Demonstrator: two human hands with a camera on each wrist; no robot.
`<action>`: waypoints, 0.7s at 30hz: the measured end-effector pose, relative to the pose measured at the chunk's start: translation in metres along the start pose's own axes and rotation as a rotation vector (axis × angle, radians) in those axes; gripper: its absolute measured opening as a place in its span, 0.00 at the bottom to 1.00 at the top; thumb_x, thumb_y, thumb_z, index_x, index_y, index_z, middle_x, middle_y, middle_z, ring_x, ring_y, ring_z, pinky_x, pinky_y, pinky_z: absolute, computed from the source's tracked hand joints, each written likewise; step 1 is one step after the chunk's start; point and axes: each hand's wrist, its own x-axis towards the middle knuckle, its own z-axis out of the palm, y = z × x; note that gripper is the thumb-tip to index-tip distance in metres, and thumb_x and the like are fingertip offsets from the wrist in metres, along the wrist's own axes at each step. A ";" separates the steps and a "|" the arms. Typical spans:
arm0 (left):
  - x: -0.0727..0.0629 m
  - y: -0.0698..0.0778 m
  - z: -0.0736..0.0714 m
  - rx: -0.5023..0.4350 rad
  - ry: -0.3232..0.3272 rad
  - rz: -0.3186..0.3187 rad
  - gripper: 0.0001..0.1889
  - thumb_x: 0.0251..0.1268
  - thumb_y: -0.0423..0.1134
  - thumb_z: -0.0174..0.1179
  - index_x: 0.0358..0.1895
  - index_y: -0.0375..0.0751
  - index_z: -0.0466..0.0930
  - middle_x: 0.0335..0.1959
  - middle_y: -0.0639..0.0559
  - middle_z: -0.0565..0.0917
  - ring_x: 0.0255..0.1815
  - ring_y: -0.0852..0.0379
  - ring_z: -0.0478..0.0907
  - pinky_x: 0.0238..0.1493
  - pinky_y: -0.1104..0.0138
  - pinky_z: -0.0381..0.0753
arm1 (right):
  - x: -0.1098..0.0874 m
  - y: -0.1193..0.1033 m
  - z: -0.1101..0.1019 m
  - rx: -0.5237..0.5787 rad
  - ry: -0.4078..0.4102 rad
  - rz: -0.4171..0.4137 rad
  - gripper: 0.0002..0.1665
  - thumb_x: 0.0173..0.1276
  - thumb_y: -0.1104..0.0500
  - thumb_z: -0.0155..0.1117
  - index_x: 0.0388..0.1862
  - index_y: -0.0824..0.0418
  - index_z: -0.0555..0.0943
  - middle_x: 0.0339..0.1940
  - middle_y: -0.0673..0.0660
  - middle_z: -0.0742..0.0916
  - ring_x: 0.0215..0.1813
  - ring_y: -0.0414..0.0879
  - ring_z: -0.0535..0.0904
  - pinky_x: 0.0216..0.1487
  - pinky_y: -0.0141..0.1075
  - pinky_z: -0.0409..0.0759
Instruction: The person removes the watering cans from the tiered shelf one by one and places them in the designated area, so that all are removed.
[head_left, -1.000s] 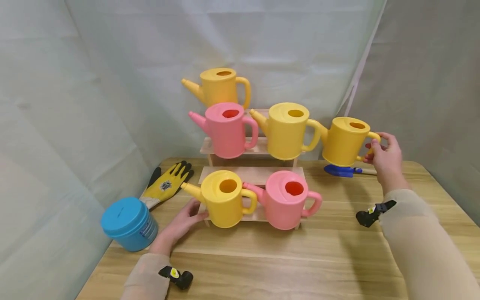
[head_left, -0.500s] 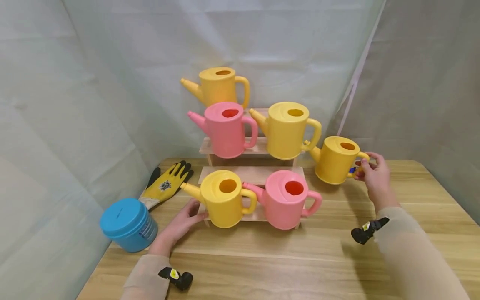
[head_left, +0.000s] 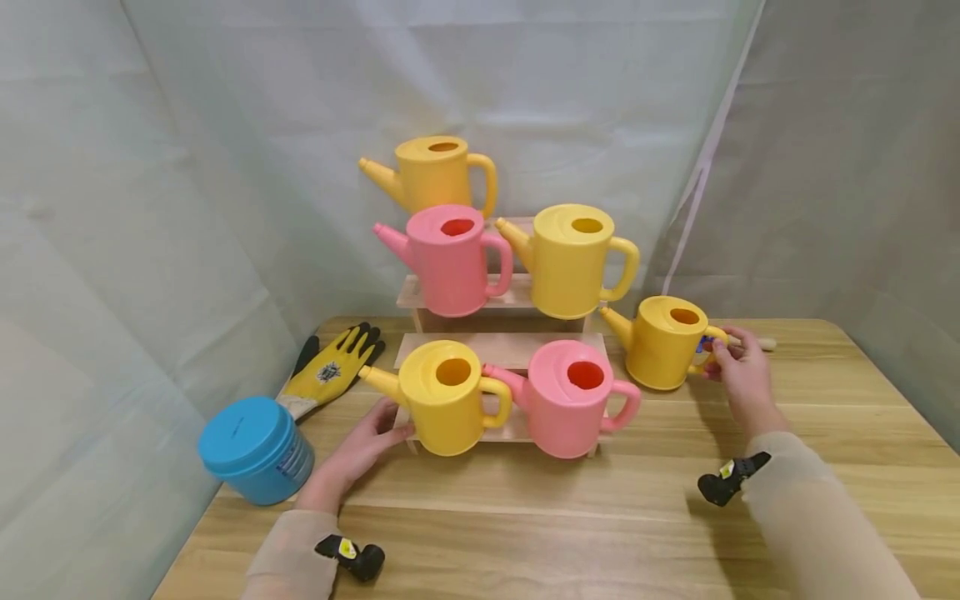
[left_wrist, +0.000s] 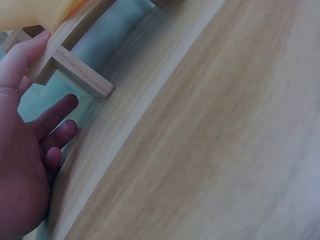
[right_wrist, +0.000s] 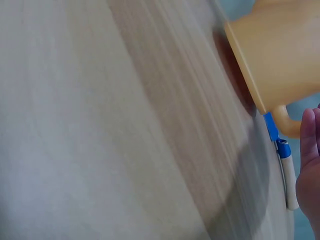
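Observation:
A yellow watering can [head_left: 663,346] is low over the table to the right of the stepped wooden rack [head_left: 495,348]. My right hand [head_left: 742,371] holds it by the handle, its spout pointing left. In the right wrist view the can's base [right_wrist: 250,75] is close to the tabletop, with a shadow beside it; whether they touch I cannot tell. At the rack's lower left end, my left hand [head_left: 360,450] grips the end of the bottom shelf [left_wrist: 65,37], the lower fingers loosely bent beneath. A yellow can [head_left: 448,408] and a pink can [head_left: 567,408] stand on that shelf.
Higher on the rack are a pink can [head_left: 452,271], a yellow can [head_left: 572,271] and another yellow can [head_left: 435,177]. Yellow-black gloves [head_left: 330,371] and a blue lidded tub [head_left: 258,454] lie left. A blue trowel with a wooden handle [right_wrist: 289,182] lies behind the held can.
My right hand has lowered the yellow watering can and brought it slightly left, toward the table beside the rack. The left hand stays at the rack's end.

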 end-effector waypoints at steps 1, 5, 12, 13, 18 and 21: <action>0.000 0.000 0.000 0.002 0.001 -0.002 0.34 0.61 0.54 0.60 0.68 0.53 0.58 0.69 0.40 0.61 0.68 0.40 0.58 0.65 0.42 0.55 | 0.000 0.001 0.000 0.001 -0.003 -0.005 0.10 0.72 0.58 0.51 0.50 0.48 0.68 0.31 0.45 0.82 0.25 0.39 0.75 0.27 0.28 0.80; 0.000 -0.002 0.000 0.003 0.006 -0.005 0.35 0.60 0.55 0.60 0.68 0.54 0.58 0.69 0.41 0.61 0.68 0.41 0.59 0.65 0.42 0.55 | 0.000 0.005 -0.001 0.015 -0.012 -0.023 0.09 0.72 0.58 0.51 0.49 0.47 0.68 0.31 0.45 0.82 0.25 0.39 0.76 0.27 0.28 0.81; 0.001 -0.003 -0.002 0.004 0.007 0.003 0.34 0.61 0.54 0.60 0.68 0.52 0.58 0.69 0.40 0.61 0.68 0.40 0.58 0.65 0.41 0.55 | -0.001 0.008 -0.002 0.025 -0.051 -0.020 0.09 0.71 0.57 0.51 0.48 0.46 0.69 0.34 0.43 0.82 0.28 0.39 0.77 0.30 0.28 0.80; 0.001 -0.002 -0.002 0.006 0.008 -0.002 0.34 0.60 0.55 0.60 0.68 0.52 0.59 0.69 0.40 0.61 0.68 0.40 0.58 0.65 0.42 0.55 | -0.001 0.008 -0.002 0.018 -0.052 -0.021 0.09 0.71 0.56 0.51 0.48 0.45 0.69 0.34 0.43 0.82 0.28 0.39 0.77 0.30 0.28 0.80; 0.001 -0.002 -0.001 0.002 0.013 -0.024 0.35 0.58 0.57 0.61 0.68 0.54 0.59 0.70 0.43 0.61 0.68 0.42 0.58 0.65 0.42 0.54 | -0.003 0.009 -0.006 0.012 -0.063 -0.029 0.10 0.71 0.55 0.51 0.49 0.46 0.69 0.35 0.43 0.82 0.30 0.39 0.77 0.31 0.29 0.81; 0.000 -0.002 -0.001 0.008 0.008 -0.027 0.35 0.58 0.57 0.61 0.68 0.54 0.59 0.70 0.42 0.60 0.69 0.41 0.57 0.65 0.41 0.53 | -0.005 0.008 -0.008 0.025 -0.085 -0.035 0.09 0.71 0.56 0.52 0.48 0.45 0.69 0.35 0.41 0.83 0.29 0.39 0.79 0.31 0.29 0.81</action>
